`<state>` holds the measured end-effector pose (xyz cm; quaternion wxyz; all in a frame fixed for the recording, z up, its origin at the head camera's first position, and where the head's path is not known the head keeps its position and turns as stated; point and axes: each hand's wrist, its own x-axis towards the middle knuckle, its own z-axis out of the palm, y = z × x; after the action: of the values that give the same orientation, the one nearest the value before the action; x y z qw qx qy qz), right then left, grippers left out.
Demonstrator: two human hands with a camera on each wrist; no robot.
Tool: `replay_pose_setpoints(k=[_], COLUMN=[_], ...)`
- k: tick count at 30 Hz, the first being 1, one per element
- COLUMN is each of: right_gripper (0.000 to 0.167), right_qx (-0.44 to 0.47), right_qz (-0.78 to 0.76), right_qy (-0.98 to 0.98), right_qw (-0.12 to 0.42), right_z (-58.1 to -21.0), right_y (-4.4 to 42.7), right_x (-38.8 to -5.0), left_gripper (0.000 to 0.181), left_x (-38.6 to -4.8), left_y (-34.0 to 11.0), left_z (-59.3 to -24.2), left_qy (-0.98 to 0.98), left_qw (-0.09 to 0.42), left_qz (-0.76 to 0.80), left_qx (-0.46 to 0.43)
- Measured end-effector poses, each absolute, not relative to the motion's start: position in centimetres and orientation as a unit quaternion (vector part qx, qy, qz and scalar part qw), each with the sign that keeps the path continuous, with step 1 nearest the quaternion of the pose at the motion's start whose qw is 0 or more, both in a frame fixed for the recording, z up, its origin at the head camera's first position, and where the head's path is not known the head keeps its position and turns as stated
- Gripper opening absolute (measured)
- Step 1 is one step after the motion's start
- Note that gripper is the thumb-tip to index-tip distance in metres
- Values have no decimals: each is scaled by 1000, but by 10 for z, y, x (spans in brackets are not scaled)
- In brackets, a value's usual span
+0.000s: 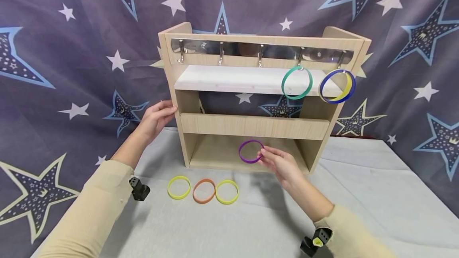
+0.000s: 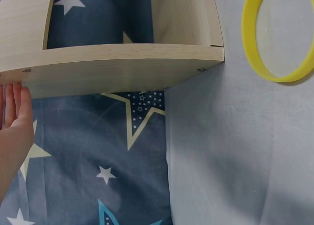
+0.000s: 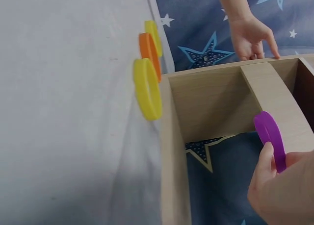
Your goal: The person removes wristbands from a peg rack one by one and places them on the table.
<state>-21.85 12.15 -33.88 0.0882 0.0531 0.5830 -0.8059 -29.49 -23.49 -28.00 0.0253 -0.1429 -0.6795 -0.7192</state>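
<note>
Between thumb and fingers my right hand (image 1: 281, 164) pinches a purple wristband (image 1: 240, 155), held in front of the shelf's lower opening. In the right wrist view the purple wristband (image 3: 269, 137) rises from the fingertips. My left hand (image 1: 156, 119) touches the left side panel of the wooden shelf (image 1: 254, 126); in the left wrist view its fingers (image 2: 17, 105) lie fairly straight against that panel. A green wristband (image 1: 284, 90) hangs from one hook. On the rightmost hook hang a blue wristband (image 1: 354, 87) and a yellow wristband (image 1: 348, 85) together.
A metal strip (image 1: 244, 47) with several hooks runs along the shelf's top. On the grey cloth in front lie a yellow band (image 1: 168, 188), an orange band (image 1: 195, 196) and another yellow band (image 1: 237, 195). Star-patterned fabric (image 1: 86, 130) stands behind.
</note>
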Motion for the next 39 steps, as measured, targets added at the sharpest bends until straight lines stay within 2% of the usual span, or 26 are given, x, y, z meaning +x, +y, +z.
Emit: replay_pose_setpoints(k=[8, 17, 25, 32, 39], right_gripper=[42, 44, 43, 43, 44], right_qx=[58, 55, 38, -17, -50], right_qz=[-792, -770, -740, -710, -680], right_qy=[600, 624, 651, 665, 687], right_qw=[100, 122, 166, 230, 252], right_z=[-353, -368, -377, -382, -390], right_y=[123, 127, 131, 140, 150], right_x=[-215, -210, -209, -207, -209], left_gripper=[49, 45, 41, 32, 28], left_x=[-293, -292, -293, -294, -294], left_y=[-234, -233, -233, -233, -233], left_z=[-278, -279, -280, -280, -281], left_qy=[-683, -683, -680, -676, -669], left_qw=[24, 27, 29, 31, 32], left_qz=[-716, -717, -720, -722, -728], left_qx=[-140, -139, -139, -141, -146])
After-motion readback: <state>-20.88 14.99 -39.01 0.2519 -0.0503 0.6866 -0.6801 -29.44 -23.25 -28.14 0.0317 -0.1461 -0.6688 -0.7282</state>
